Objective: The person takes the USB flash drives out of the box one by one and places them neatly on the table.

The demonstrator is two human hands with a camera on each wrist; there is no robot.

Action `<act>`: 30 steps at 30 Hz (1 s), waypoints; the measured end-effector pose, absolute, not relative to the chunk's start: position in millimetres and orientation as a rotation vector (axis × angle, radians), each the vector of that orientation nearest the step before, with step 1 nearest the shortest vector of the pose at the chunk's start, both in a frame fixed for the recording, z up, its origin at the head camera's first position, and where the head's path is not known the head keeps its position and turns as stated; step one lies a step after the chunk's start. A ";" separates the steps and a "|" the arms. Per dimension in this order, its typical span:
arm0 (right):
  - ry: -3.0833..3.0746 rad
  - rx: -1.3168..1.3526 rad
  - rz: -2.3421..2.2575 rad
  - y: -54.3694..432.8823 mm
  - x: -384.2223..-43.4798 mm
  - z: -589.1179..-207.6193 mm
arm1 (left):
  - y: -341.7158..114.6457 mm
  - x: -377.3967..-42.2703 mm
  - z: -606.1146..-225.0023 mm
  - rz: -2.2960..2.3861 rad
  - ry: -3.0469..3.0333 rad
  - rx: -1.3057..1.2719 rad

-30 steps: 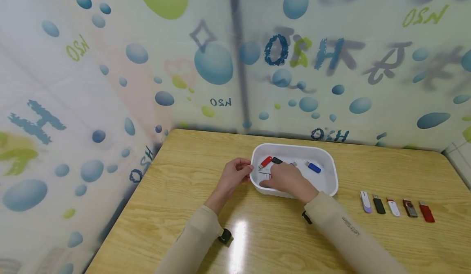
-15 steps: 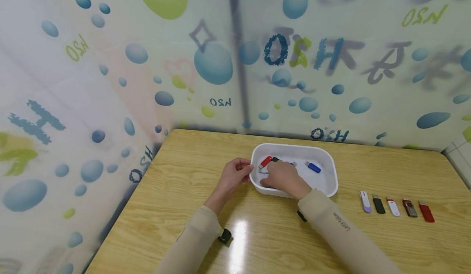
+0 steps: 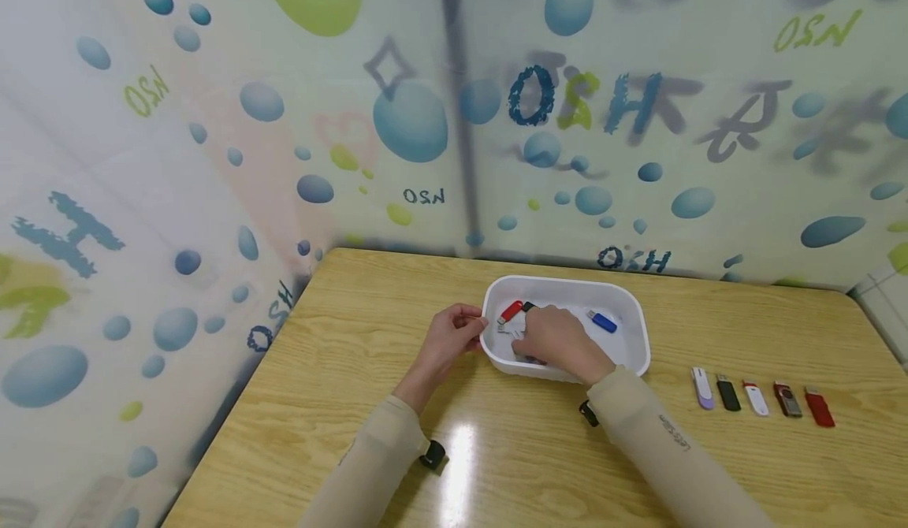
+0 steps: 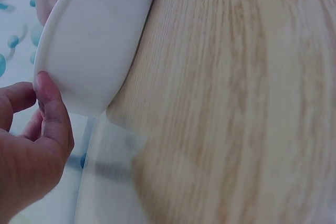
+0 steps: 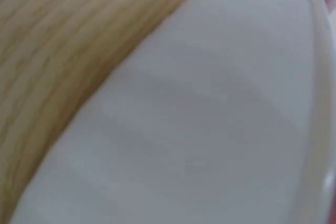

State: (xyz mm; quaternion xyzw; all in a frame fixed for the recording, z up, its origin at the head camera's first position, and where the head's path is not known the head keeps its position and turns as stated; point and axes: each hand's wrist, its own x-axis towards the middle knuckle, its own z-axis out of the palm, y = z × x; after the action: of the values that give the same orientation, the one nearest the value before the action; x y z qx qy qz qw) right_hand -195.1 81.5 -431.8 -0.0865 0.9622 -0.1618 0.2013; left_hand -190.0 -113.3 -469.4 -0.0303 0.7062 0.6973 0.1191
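Observation:
A white plastic box [image 3: 627, 348] stands on the table, holding several USB sticks. My left hand [image 3: 452, 337] pinches its left rim between thumb and fingers; the left wrist view shows this hand [image 4: 39, 140] at the box wall [image 4: 94, 40]. Inside the box is my right hand [image 3: 560, 339], reaching down with its fingertips mostly hidden. Near it lie a red USB stick [image 3: 510, 312], part of a black one [image 3: 528, 306] and something whitish. A blue USB stick [image 3: 603, 321] lies to its right. In the right wrist view, the outer wall [image 5: 199, 108] fills most of the picture.
On the wooden table [image 3: 340, 355], right of the box, a row of USB sticks lies: white and purple [image 3: 702, 388], black [image 3: 727, 392], white and red [image 3: 756, 398], dark red with metal [image 3: 788, 399], red [image 3: 820, 407]. A patterned curtain [image 3: 426, 213] hangs behind.
My right hand shifts slightly left, then back right, within the box. Its fingers now cover a different part of the contents. The left hand stays at the rim.

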 end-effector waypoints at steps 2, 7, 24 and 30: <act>2.682 -0.224 -0.485 86.4 -193.8 -428.6 | -113.2 -189.9 -469.1 2.038 2.062 -0.091; 2.695 -0.198 -0.565 100.1 -189.4 -419.6 | -112.8 -190.0 -468.9 2.044 2.053 -0.094; 2.877 -0.360 -0.753 151.3 -162.6 -393.8 | -111.9 -189.7 -467.4 2.040 2.049 -0.113; 2.934 -0.314 -0.763 169.2 -149.9 -386.9 | -112.3 -190.9 -468.6 2.022 2.063 -0.124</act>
State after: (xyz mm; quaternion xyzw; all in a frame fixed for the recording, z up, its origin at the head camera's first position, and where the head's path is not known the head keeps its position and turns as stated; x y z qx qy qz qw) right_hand -149.9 169.2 -386.9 -0.1028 0.9616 -0.2500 0.0471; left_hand -190.9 -112.3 -468.6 -0.0426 0.7079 0.6939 0.1250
